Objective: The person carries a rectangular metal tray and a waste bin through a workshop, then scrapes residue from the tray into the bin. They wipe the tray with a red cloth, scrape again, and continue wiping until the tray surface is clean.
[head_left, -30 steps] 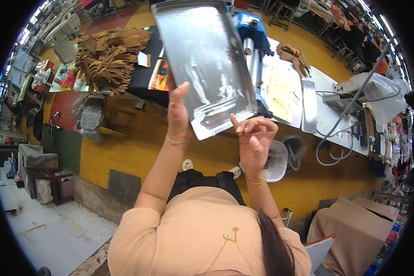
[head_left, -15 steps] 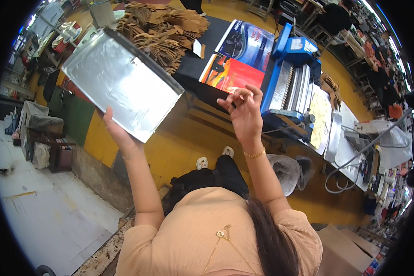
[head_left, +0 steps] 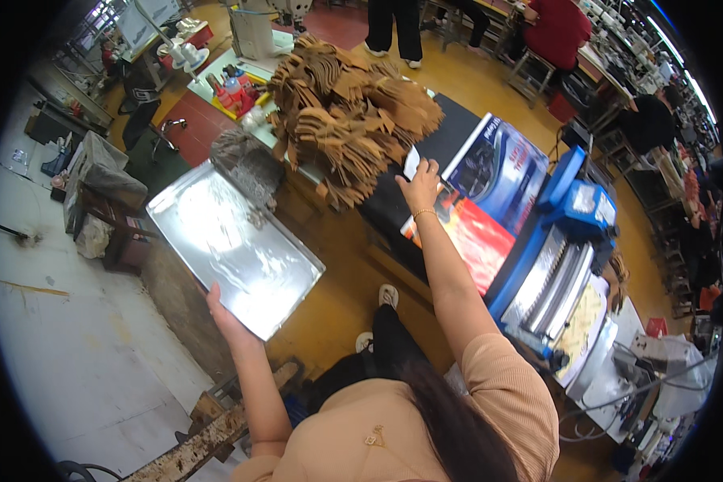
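My left hand grips a shallow, shiny metal tray by its near edge, with the thumb on the inside face. The tray is held out over the floor at the left, tilted, with nothing lying in it. My right hand reaches over the dark table, thumb and fingers apart. Its fingertips are at a small white piece, which looks like paper or a tag; whether they touch it I cannot tell. Just left of that hand rises a big pile of brown leather cut pieces.
Glossy printed sheets lie right of my right hand. Beyond them stands a blue machine with metal rollers. Behind the leather are a sewing machine and red bottles in a yellow tray. Other people sit and stand farther back.
My right hand has moved from in front of the printed sheets forward and left to the white piece. The view has turned. The tray stays in my left hand.
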The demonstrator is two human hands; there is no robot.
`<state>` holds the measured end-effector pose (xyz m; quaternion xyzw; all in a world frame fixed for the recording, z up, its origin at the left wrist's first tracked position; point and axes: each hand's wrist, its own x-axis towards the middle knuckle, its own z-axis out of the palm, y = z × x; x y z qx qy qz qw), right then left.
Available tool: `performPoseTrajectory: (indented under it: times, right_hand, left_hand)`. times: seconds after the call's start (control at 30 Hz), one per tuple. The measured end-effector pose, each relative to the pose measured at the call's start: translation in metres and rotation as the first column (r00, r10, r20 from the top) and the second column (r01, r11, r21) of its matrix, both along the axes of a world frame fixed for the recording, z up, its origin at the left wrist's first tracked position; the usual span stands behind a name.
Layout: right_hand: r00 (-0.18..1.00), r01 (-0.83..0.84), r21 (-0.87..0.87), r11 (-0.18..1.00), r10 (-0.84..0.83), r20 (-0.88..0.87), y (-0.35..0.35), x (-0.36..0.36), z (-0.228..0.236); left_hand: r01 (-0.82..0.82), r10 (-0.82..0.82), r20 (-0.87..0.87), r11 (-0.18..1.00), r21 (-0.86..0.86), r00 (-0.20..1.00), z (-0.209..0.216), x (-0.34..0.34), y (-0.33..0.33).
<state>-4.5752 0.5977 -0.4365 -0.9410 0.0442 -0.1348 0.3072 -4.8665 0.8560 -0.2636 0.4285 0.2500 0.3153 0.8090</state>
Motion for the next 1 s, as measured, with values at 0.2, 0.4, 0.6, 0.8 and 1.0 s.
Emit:
performPoseTrajectory:
  times: [0.2, 0.4, 0.6, 0.8, 1.0]
  right_hand:
    - [0.996, -0.026, 0.024, 0.999, 0.024, 0.084, -0.005, 0.041, -0.037]
    - [0.974, 0.222, 0.468, 0.855, -0.218, -0.064, -0.068, 0.04, -0.046]
    - [0.961, 0.278, 0.959, 0.062, -0.013, -0.278, -0.152, 0.004, -0.022]
    - [0.988, 0.133, 0.991, -0.009, 0.08, -0.132, -0.167, -0.035, 0.06]
    - [0.923, -0.219, 0.956, 0.193, 0.36, 0.139, -0.148, -0.079, 0.17]
  left_hand:
    - [-0.048, 0.048, -0.058, 0.999, 0.009, 0.997, -0.012, 0.038, -0.011]
    - [-0.043, 0.036, -0.107, 0.997, -0.059, 0.994, -0.011, 0.062, -0.03]
    - [0.13, -0.142, -0.081, 0.983, -0.132, 0.987, -0.009, 0.078, -0.046]
    - [0.291, -0.31, -0.065, 0.934, -0.209, 0.948, -0.021, 0.08, -0.059]
    - [0.588, -0.581, 0.106, 0.773, -0.239, 0.807, -0.015, 0.077, -0.078]
